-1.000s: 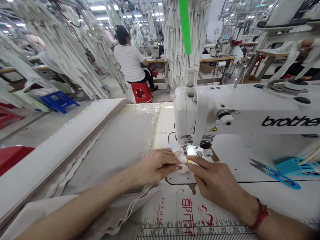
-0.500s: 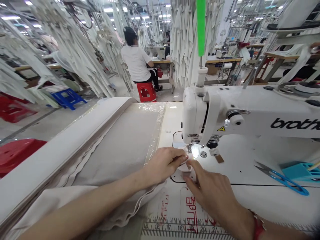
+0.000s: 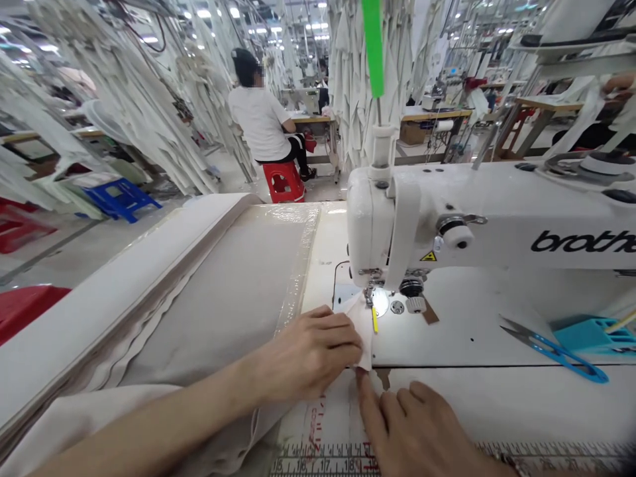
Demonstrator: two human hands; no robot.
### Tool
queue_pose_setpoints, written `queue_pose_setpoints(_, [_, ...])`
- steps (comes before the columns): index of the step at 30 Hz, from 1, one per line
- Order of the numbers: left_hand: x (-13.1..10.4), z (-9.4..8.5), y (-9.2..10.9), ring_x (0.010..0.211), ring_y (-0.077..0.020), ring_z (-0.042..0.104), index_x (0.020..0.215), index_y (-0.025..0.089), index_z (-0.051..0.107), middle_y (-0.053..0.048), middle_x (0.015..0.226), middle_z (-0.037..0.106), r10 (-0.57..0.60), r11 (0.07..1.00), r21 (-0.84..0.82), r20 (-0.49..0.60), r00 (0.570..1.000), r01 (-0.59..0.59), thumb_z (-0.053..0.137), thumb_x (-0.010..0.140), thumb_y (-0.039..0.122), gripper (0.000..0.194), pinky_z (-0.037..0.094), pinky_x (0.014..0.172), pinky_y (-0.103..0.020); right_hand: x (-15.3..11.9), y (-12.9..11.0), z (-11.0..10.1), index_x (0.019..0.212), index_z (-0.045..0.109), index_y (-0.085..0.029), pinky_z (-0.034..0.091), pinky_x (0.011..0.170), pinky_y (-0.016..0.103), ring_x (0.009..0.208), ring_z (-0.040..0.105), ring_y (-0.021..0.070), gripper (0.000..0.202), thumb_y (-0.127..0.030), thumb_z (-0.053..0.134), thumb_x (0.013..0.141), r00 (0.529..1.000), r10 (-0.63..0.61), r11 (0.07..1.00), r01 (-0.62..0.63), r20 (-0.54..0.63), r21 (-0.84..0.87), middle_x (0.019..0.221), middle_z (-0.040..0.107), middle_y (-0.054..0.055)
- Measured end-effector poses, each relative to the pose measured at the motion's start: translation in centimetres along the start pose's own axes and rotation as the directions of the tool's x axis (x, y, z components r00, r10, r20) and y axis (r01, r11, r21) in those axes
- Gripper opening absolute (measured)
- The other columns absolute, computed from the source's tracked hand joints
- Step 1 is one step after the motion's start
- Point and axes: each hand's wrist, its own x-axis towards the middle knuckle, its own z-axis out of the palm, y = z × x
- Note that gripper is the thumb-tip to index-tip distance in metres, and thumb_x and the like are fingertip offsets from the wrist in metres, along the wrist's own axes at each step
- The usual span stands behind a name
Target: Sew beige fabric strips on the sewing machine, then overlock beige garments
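A small piece of pale fabric (image 3: 364, 331) runs from under the needle of the white sewing machine (image 3: 370, 225) toward me. My left hand (image 3: 318, 351) is closed on its left side, with the fingers curled. My right hand (image 3: 412, 424) lies nearer to me on the table, its index finger stretched out to the fabric's lower corner and the other fingers bent and apart. A yellow strip (image 3: 375, 319) shows just right of the fabric. Larger pale cloth (image 3: 223, 285) lies left of the machine and under my left forearm.
Blue-handled scissors (image 3: 561, 351) and a teal holder (image 3: 591, 334) lie at the right. A printed ruler (image 3: 322, 458) runs along the front edge. Beyond the table, a person (image 3: 263, 122) sits on a red stool (image 3: 283, 182) near hanging white garments.
Both hands have moved back from the needle toward me. More of the small fabric now shows, lying flatter, and the yellow strip has come into sight. The view has shifted slightly.
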Motion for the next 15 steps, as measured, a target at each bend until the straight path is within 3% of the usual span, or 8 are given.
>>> queue_pose_setpoints(8, [0.13,-0.09,-0.55,0.092,-0.0174,0.062,0.103,0.02,0.066,-0.002,0.097,0.073,0.017,0.994,-0.109,-0.014,1.0,-0.019,0.046,0.097,0.013,0.022,0.039,0.077,-0.032,-0.27,-0.02,-0.97,0.109,0.066,-0.004,0.044,0.055,0.029,0.049,0.056,0.0166,0.038,-0.009,0.05,0.074,0.997,0.013,0.998,-0.009,0.071,-0.057,0.058,0.062,0.004])
queue_pose_setpoints(15, [0.04,-0.18,-0.31,0.093,-0.0177,0.063,0.104,0.016,0.068,-0.003,0.1,0.074,0.062,0.993,-0.095,-0.027,0.998,-0.064,0.045,0.101,0.014,0.023,0.041,0.077,-0.032,-0.24,0.23,-0.84,0.108,0.064,-0.003,0.041,0.056,0.031,0.047,0.053,0.0165,0.036,-0.004,0.04,0.08,0.999,0.043,0.998,-0.041,0.027,-0.048,0.055,0.059,0.002])
